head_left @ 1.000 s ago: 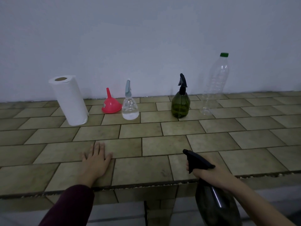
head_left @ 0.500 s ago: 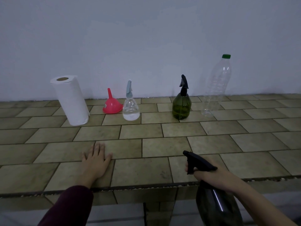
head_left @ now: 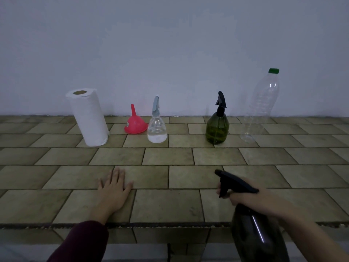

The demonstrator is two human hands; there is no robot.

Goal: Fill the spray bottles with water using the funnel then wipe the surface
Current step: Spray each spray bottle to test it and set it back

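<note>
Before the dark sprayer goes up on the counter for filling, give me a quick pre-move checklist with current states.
1. Right hand grips dark sprayer at the neck: ok.
2. Left hand flat on the counter, free to help: ok.
3. Bare counter in front of the hands for setting it down: ok.
4. Funnel upside down beside the clear sprayer: ok.
5. Water in the capped plastic bottle: cannot tell.
6. Paper towel roll upright for wiping: ok.

The left hand (head_left: 113, 191) comes out of a long dark maroon sleeve (head_left: 83, 242) reaching the wrist; the right hand (head_left: 251, 198) and its forearm are bare, unsleeved.
</note>
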